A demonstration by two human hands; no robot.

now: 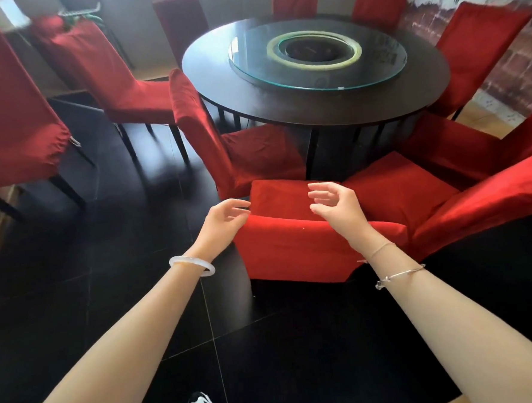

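Stretching both forearms over the floor [109, 304], hovering left hand [228, 216] and right hand [336, 206] loose-fingered, gripping nothing, at the chair [292, 249] backrest, just beside the tabletop [315, 108].

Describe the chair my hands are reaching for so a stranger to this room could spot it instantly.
Find the round dark table with the glass turntable. Of the red-covered chairs around it, pick the chair nearest the viewer, backrest facing the camera. It alone has the left hand by its top corner and the right hand over its top edge.
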